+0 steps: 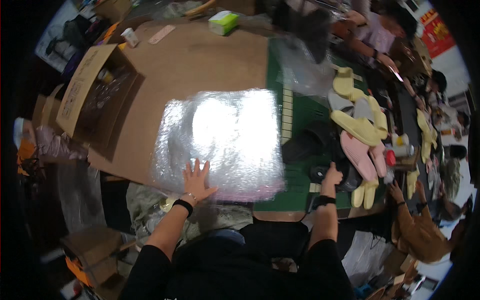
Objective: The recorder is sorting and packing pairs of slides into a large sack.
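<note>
My left hand [198, 185] lies flat with spread fingers on the near edge of a stack of clear plastic bags [230, 135], which glares brightly under the light. Over the green mat [290, 192], my right hand [333, 176] is closed on a black slipper [350, 179], though its fingers are partly hidden. Just beyond that hand, another black slipper [307, 141] rests on the mat. Pink slippers [359, 155] and yellow slippers [357, 127] are piled to the right of it.
An open cardboard box [85, 90] stands at left on the brown board [215, 55]. A green-and-white tissue pack [223, 22] and a paper cup [130, 37] sit at the far side. Co-workers [420, 230] stand along the right, near a red-lidded container [390, 158].
</note>
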{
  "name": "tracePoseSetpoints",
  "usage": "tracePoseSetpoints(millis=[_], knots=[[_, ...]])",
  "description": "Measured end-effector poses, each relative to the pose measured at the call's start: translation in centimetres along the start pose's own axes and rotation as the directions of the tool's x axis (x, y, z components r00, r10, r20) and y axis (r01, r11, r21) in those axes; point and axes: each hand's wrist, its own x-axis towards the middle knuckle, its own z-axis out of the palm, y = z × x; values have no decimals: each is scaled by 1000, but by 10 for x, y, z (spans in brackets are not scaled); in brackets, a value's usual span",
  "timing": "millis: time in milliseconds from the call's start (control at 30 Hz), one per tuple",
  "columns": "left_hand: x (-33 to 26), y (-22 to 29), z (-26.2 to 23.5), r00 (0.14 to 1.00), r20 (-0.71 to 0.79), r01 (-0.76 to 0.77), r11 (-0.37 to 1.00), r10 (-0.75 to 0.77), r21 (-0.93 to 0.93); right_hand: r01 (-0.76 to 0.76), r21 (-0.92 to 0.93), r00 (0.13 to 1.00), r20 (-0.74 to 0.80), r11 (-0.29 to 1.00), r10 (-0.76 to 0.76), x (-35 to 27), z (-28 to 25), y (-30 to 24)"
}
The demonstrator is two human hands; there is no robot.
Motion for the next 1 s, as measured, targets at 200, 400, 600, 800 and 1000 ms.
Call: tracePoseSetpoints(millis=[200, 400, 600, 800, 1000], knots=[[11, -19, 19, 997, -62, -45, 999, 45, 2, 221, -52, 975, 23, 974, -220, 58, -10, 9], [9, -2, 9, 940, -329, -114, 992, 88, -61, 264, -126, 954, -109, 956, -278, 1, -15, 4], [29, 57, 9, 943, -298, -254, 899, 148, -356, 296, 146, 954, -96, 944, -284, -105, -7, 42], [8, 30, 5, 944, -176, -311, 932, 280, -185, 176, 524, 984, -95, 833, -148, -140, 5, 25], [-22, -22, 16, 992, 73, -96, 995, 99, -39, 409, 223, 884, 145, 885, -445, -149, 0, 45]])
